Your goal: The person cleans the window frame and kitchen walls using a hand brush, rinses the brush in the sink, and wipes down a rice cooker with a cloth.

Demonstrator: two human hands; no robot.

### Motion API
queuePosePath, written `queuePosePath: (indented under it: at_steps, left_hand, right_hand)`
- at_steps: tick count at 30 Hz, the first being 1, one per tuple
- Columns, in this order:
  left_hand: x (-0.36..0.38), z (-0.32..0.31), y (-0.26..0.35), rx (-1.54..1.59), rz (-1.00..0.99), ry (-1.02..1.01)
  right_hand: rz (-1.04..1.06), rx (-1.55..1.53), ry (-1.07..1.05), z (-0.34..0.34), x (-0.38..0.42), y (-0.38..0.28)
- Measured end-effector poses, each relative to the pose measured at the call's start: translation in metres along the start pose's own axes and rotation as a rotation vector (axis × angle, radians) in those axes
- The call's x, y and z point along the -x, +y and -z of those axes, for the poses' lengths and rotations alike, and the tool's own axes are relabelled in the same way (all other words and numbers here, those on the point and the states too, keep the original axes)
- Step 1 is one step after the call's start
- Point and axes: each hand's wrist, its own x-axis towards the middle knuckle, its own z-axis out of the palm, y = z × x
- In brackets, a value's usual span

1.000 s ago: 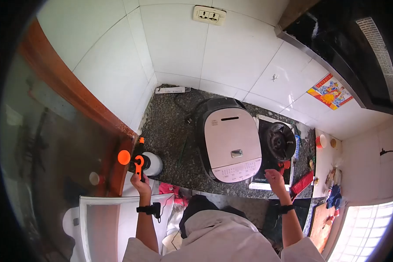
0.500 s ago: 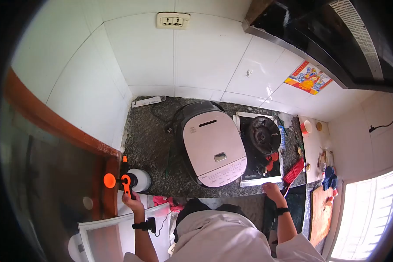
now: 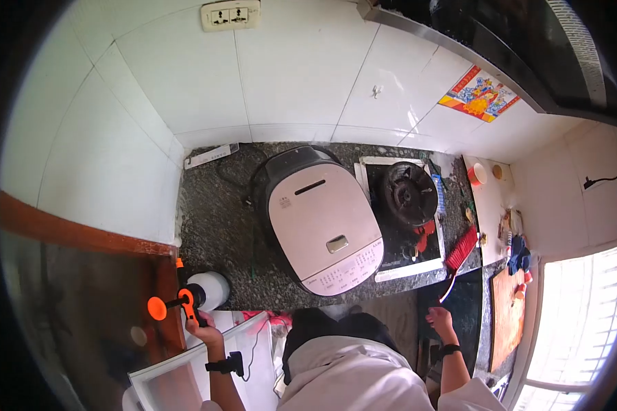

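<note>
At the lower left, my left hand (image 3: 204,329) is wrapped round the handle of a spray bottle (image 3: 209,290) with a white body and an orange and black pump top. The bottle is by the counter's left front corner. My right hand (image 3: 440,319) hangs in front of the counter, below a red brush (image 3: 462,249), with its fingers curled; whether anything is in them is too small to tell. Between my hands, a pink and black rice cooker (image 3: 325,226) stands on the dark counter, lid closed.
A gas stove (image 3: 391,257) with a round black burner (image 3: 409,194) lies right of the cooker. Farther right are a red cup (image 3: 477,175) and a wooden board (image 3: 507,318). A range hood (image 3: 487,55) hangs above. A white power strip (image 3: 211,156) lies at the back left.
My right hand has moved down and away from the counter's front edge. My left hand still grips the spray bottle, whose top has turned slightly. The camera view has shifted.
</note>
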Motion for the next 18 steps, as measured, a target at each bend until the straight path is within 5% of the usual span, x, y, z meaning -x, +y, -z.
queuePosePath:
  at_steps: [7,10,12,13,15,18]
  left_hand:
    - [-0.003,0.006,-0.013,0.009,0.016,0.009]
    - [-0.003,0.008,-0.010,0.043,0.006,-0.037]
    - [-0.003,0.005,-0.006,0.064,0.005,-0.073]
    - [-0.006,0.002,-0.008,0.197,0.027,0.185]
    - [-0.008,-0.006,-0.009,0.045,-0.011,0.120]
    - [0.002,-0.025,-0.009,-0.176,-0.152,-0.007]
  right_hand:
    - [-0.191,0.040,-0.245,0.017,0.013,0.076]
    - [-0.435,-0.232,-0.311,0.018,0.016,0.078]
    - [-0.416,-0.060,-0.231,0.008,0.018,0.081]
    - [-0.405,-0.210,-0.242,0.009,0.018,0.089]
    - [-0.322,-0.357,-0.242,0.006,0.017,0.106]
    - [0.020,0.032,-0.080,-0.010,0.020,0.111]
